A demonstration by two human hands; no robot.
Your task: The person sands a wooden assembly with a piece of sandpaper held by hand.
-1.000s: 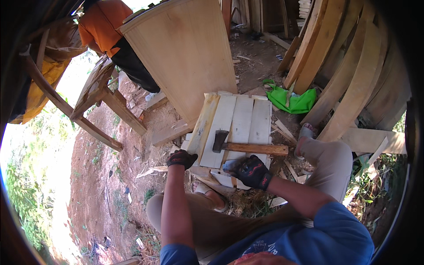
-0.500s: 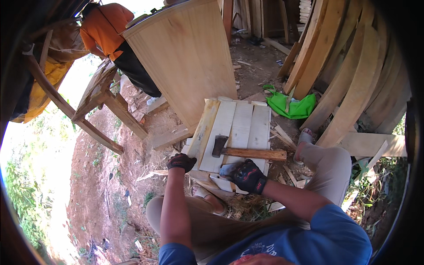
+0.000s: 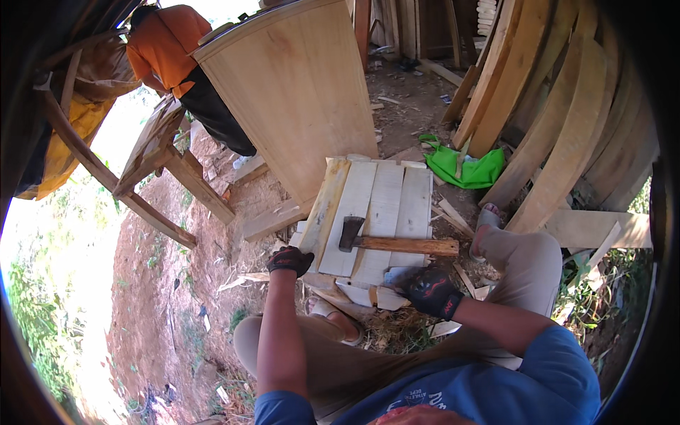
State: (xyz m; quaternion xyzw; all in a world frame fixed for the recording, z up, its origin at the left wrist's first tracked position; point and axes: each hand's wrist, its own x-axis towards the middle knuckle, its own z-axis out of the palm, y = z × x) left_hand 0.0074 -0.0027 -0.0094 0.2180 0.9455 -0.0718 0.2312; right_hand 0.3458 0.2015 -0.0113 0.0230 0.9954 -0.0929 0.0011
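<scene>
Several pale wooden boards lie side by side in a panel in front of me. At its near left corner, my left hand, in a black glove, is closed on the end of the yellowish left board. My right hand, also gloved and smeared by motion, is at the near right edge, closed around a flat blue-grey piece whose kind I cannot make out. Across the boards rests an axe, its dark head to the left and its wooden handle pointing right. Neither hand touches it.
A large wooden cabinet-like panel stands beyond the boards. Long planks lean at the right, near a green bag. A person in an orange shirt is at the far left by a wooden bench. Wood scraps litter the ground.
My right hand has slid to the right along the near edge with the blue-grey piece, uncovering the board ends there. My left hand and the axe stay in place.
</scene>
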